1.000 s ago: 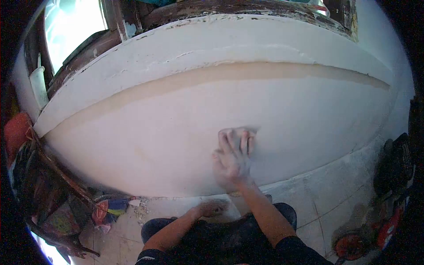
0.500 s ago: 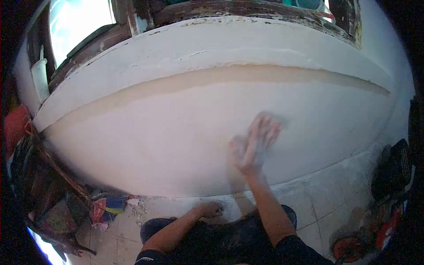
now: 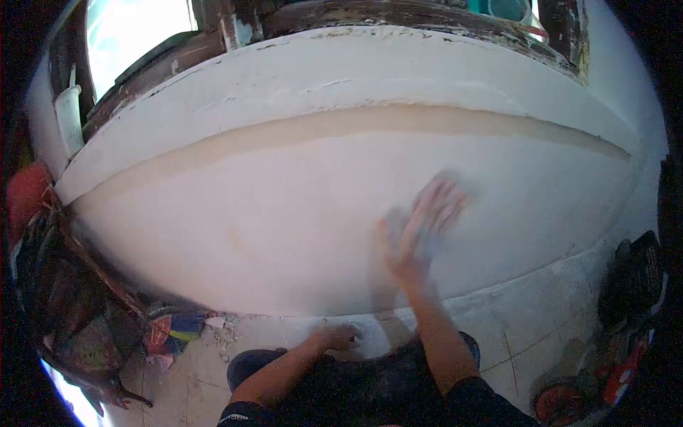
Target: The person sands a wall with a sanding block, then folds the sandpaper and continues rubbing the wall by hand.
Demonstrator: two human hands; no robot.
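My right hand (image 3: 423, 231) presses against the pale wall panel (image 3: 299, 206) below the sill, right of the middle. Its fingers point up and right, the thumb stands off to the left, and motion blurs them. A greyish patch shows around the palm and between thumb and fingers; whether it is a thin sheet, dust or shadow I cannot make out. Low down, close to the foot of the wall, my left hand (image 3: 340, 336) rests near my left knee with its fingers curled in. Nothing shows in it.
A worn wooden window frame (image 3: 398, 16) runs above the white sill (image 3: 306, 71). A white container (image 3: 69, 117) stands at the left. Crumpled bags (image 3: 171, 334) lie on the tiled floor (image 3: 498, 356) to the left. A black object (image 3: 629, 274) and red items (image 3: 558, 404) are at the right.
My right hand has shifted slightly up and to the right along the wall. The left hand stays in about the same place. The view has moved a little.
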